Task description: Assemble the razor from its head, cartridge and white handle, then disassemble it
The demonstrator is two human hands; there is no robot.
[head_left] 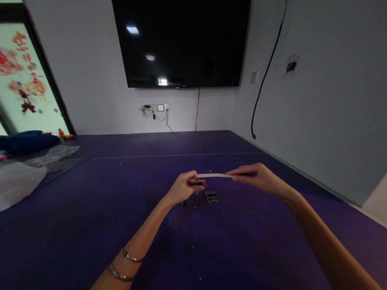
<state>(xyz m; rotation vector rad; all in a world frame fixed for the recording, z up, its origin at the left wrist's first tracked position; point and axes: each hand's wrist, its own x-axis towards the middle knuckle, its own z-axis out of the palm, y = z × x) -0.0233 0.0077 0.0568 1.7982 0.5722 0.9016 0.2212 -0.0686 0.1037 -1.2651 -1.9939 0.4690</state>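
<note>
A thin white strip (215,175), bowed slightly upward, stretches between my two hands above the purple floor. My left hand (184,187) is closed on its left end, with a small dark piece (202,182) at the fingertips that I cannot make out clearly. The thumb and fingers of my right hand (253,175) pinch the strip's right end. Just below the strip, a small dark part (212,196) that looks like a circuit board lies on the floor. Another little dark item (184,204) shows partly under my left hand.
The purple floor (122,251) carries scattered specks. Clear plastic sheeting (8,188) and a dark blue bundle (23,141) lie at the left. A television (182,41) hangs on the wall above sockets (160,107). A black cable (271,57) dangles along the right wall.
</note>
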